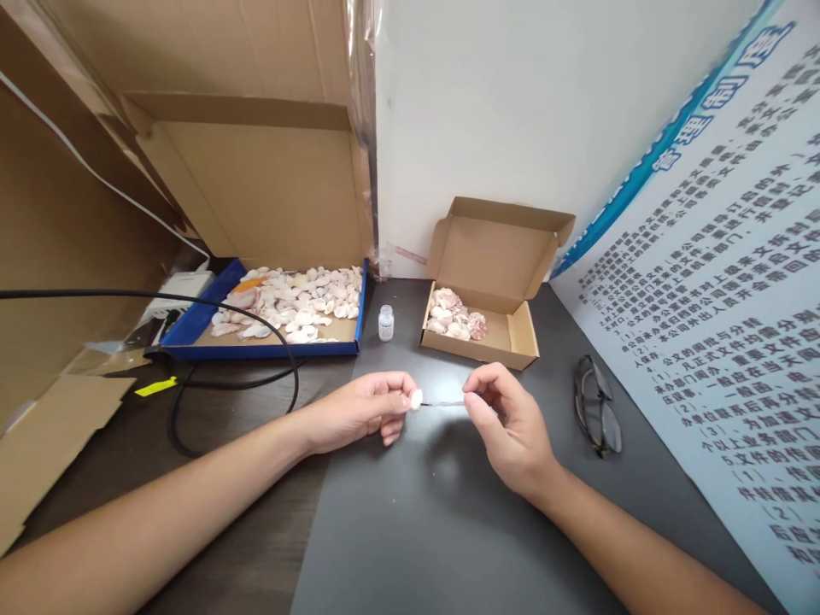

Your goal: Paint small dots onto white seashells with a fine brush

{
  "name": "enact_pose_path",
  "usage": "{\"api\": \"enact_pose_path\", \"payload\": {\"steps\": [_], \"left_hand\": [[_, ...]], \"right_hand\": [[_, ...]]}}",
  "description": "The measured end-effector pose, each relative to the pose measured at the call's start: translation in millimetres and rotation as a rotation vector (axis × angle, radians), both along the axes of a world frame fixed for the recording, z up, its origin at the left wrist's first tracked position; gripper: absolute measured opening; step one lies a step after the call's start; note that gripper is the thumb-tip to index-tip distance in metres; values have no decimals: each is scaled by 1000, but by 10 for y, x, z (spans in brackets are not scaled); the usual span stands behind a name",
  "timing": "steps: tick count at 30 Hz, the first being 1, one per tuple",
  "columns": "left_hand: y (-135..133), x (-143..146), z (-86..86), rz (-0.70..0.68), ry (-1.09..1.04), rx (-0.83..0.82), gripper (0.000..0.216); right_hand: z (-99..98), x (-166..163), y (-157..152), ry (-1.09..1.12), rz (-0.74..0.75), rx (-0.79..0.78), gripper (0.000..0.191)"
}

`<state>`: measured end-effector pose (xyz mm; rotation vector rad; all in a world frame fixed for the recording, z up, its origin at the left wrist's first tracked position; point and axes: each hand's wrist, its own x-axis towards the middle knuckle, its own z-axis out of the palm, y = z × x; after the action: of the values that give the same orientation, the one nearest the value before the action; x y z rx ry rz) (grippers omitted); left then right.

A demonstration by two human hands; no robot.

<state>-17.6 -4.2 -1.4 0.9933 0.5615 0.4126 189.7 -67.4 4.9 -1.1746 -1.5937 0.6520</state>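
Observation:
My left hand (365, 408) pinches a small white shell (416, 400) between thumb and fingertips, above the dark tabletop. A thin dark strand (443, 403) runs almost level from the shell to my right hand (509, 427). The thumb and forefinger of that hand are closed on its other end. Whether the strand is a thread or a fine stick, I cannot make out. Beyond my hands stands a small clear bottle (385, 325) with a label. White shells (313, 295) fill much of the blue-edged box (262, 351), and larger pinkish shells (452, 312) lie in the smaller cardboard box (477, 352).
Folded eyeglasses (597, 408) lie on the right, beside a printed poster (717, 282). A black cable (297, 376) loops over the left side of the table, past a yellow tag (155, 387). Cardboard (61, 444) lies at the left edge.

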Motion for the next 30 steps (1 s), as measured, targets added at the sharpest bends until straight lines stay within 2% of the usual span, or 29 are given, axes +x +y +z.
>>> {"api": "enact_pose_path", "payload": {"steps": [6,10,14,20,26,30], "left_hand": [[-1,-4,3,9,-2,-12,23],[10,-11,4,5,-5,-38,20],[15,-10,20,14,-16,-68,20],[12,-4,42,32,-30,-98,19],[16,4,41,29,-62,-98,14],[19,2,29,22,-65,-91,12]], "right_hand": [[5,-3,3,-28,-41,-23,7],[2,8,-7,5,8,-4,5],[-2,6,-2,-37,-21,-22,8],[-7,-2,2,-35,20,10,6],[-27,1,6,-102,-40,-18,5],[-37,19,-15,-35,38,4,4]]}}
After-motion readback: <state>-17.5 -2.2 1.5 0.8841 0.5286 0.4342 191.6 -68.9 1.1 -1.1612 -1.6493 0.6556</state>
